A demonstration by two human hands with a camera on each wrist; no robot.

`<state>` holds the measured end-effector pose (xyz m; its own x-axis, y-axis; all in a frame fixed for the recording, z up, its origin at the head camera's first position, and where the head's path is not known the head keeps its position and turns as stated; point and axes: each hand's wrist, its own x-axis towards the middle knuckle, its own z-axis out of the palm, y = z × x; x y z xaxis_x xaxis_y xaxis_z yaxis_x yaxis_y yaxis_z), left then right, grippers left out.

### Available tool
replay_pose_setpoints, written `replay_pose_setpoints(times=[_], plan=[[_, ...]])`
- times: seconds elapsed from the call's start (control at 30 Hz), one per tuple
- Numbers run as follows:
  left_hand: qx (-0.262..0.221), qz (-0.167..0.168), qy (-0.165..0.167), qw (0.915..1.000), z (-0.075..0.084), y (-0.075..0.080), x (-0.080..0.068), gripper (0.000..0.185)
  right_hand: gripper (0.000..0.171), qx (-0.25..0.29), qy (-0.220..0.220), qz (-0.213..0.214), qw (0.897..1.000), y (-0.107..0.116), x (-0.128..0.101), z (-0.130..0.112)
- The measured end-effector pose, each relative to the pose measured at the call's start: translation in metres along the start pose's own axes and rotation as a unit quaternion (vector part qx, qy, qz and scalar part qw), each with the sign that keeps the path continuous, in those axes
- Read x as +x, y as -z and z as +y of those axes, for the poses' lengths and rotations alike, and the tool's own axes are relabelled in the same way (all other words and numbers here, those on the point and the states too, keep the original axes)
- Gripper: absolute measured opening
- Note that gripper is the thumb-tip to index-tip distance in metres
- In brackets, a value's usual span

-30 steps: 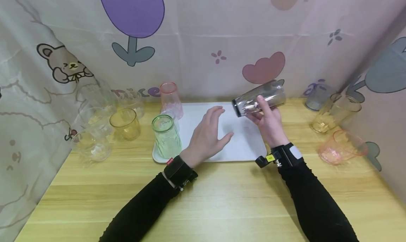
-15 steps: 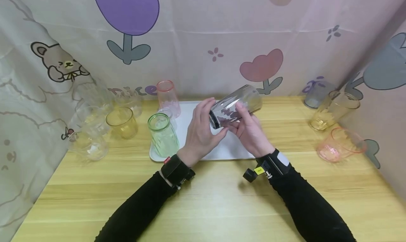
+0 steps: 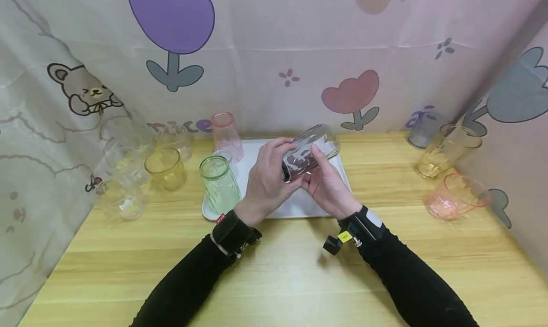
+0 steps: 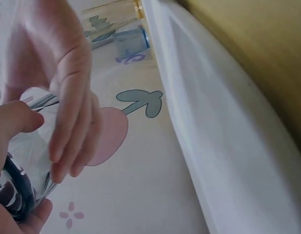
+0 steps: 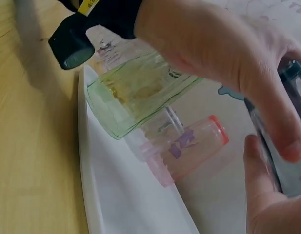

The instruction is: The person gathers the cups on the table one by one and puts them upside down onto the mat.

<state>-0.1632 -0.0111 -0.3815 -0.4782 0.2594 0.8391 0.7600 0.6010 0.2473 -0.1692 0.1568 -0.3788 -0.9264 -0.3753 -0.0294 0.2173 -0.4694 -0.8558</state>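
A clear grey-tinted glass (image 3: 314, 143) is held tilted above the white tray (image 3: 295, 207), with its dark rim pointing down toward me. My left hand (image 3: 278, 163) grips the rim end and my right hand (image 3: 317, 170) holds the body from below. In the left wrist view, fingers (image 4: 67, 107) wrap the glass (image 4: 23, 175) beside the tray's rim (image 4: 213, 122). The right wrist view shows the glass (image 5: 291, 136) at its right edge. A green glass (image 3: 219, 184), a small clear glass (image 3: 229, 156) and a pink glass (image 3: 226, 134) stand on the tray's left part.
A yellow glass (image 3: 164, 167) and several clear glasses (image 3: 124, 193) stand at the table's left. At the right are an amber glass (image 3: 447, 151), a pink glass (image 3: 455, 196) and a blue-grey glass (image 3: 425, 129). A patterned cloth hangs behind and at both sides.
My right hand brought the grey glass left and down over the tray. My left hand rose from the tray and took hold of the glass's rim end.
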Motion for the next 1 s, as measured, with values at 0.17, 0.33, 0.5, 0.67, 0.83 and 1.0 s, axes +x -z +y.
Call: replay_pose_setpoints(times=[0.17,0.33,0.5,0.67,0.83,1.0], plan=[[0.020,-0.031,-0.004,0.9993,0.000,0.012,0.012,0.072,0.070,0.011,-0.007,-0.033,0.999,0.008,0.005,-0.001],[0.059,-0.109,0.003,0.9923,-0.002,0.033,0.033,0.073,0.071,-0.007,-0.013,-0.032,0.999,0.022,0.011,-0.009],[0.097,-0.195,0.019,0.9757,-0.003,0.057,0.058,0.070,0.079,-0.092,-0.013,-0.013,0.996,0.036,0.016,-0.024],[0.123,-0.257,0.034,0.9578,-0.002,0.076,0.087,0.067,0.072,-0.183,-0.013,0.024,0.983,0.053,0.017,-0.043],[0.130,-0.327,0.068,0.9334,-0.006,0.087,0.116,0.064,0.066,-0.365,-0.016,0.059,0.929,0.080,0.012,-0.062],[0.151,-0.400,0.092,0.8993,-0.017,0.088,0.142,0.065,0.071,-0.524,-0.045,0.063,0.848,0.103,0.010,-0.068]])
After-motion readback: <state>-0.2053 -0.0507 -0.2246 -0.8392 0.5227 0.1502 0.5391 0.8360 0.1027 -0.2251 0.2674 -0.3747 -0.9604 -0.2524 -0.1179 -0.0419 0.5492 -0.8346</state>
